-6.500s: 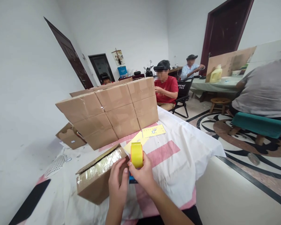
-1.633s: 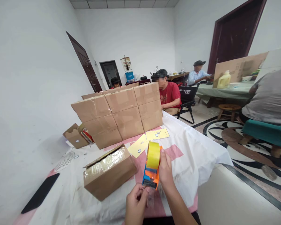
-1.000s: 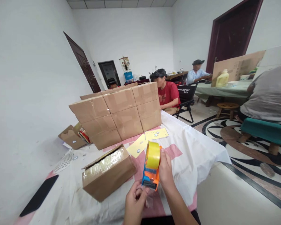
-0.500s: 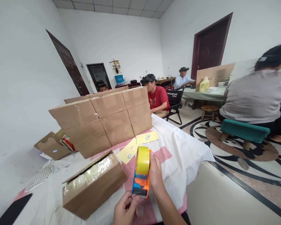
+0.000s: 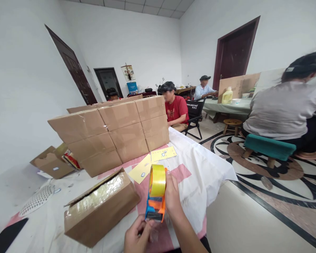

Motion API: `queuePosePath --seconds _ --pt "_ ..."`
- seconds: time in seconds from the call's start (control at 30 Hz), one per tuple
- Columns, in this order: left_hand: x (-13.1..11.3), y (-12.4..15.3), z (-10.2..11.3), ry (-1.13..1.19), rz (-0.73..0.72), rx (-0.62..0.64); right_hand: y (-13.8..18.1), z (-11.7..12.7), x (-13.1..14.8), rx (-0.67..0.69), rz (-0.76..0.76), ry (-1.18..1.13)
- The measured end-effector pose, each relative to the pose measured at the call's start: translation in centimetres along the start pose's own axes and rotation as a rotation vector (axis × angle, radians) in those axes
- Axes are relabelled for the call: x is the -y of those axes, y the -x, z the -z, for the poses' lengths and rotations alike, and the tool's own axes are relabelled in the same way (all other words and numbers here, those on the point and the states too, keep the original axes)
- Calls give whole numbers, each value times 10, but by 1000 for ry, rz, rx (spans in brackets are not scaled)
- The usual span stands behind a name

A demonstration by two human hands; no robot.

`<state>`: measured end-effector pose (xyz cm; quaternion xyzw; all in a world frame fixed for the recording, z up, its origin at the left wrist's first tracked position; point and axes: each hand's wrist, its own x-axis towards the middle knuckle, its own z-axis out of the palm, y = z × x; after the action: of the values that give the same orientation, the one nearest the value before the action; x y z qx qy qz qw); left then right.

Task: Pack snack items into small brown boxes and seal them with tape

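Observation:
My right hand (image 5: 172, 192) is closed on the side of a blue and orange tape dispenser (image 5: 156, 204), which carries a roll of yellowish tape (image 5: 158, 181). My left hand (image 5: 138, 233) is at the dispenser's lower end, thumb and fingers pinched together on what looks like the clear loose end of the tape. To their left a brown cardboard box (image 5: 102, 207) lies on the table, shiny tape along its top and a dark gap at the flap's edge. Two yellow cards (image 5: 163, 153) with small blue-outlined marks lie beyond the dispenser.
A wall of stacked cardboard boxes (image 5: 116, 131) stands across the table's far side. An opened box (image 5: 51, 163) sits at the left, near a perforated white sheet (image 5: 38, 201) and a black flat object (image 5: 7, 234). Several people sit around, one in a red shirt (image 5: 177, 111) behind the boxes.
The whole view has shifted slightly, so the table and boxes appear a little farther left. Both hands keep their places on the dispenser and the tape end.

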<state>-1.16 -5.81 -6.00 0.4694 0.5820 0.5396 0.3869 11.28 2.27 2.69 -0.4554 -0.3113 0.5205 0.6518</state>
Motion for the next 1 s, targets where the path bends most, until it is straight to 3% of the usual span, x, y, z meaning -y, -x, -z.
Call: queuePosePath --seconds 0.33,0.53,1.0 --pt "3 2 2 -38 -9 -31 3 1 -1 -17 -25 13" --pt "5 3 6 -93 -43 18 3 0 -4 -48 -28 -39" --pt "11 1 10 73 13 62 1 -1 -11 -28 -24 -74"
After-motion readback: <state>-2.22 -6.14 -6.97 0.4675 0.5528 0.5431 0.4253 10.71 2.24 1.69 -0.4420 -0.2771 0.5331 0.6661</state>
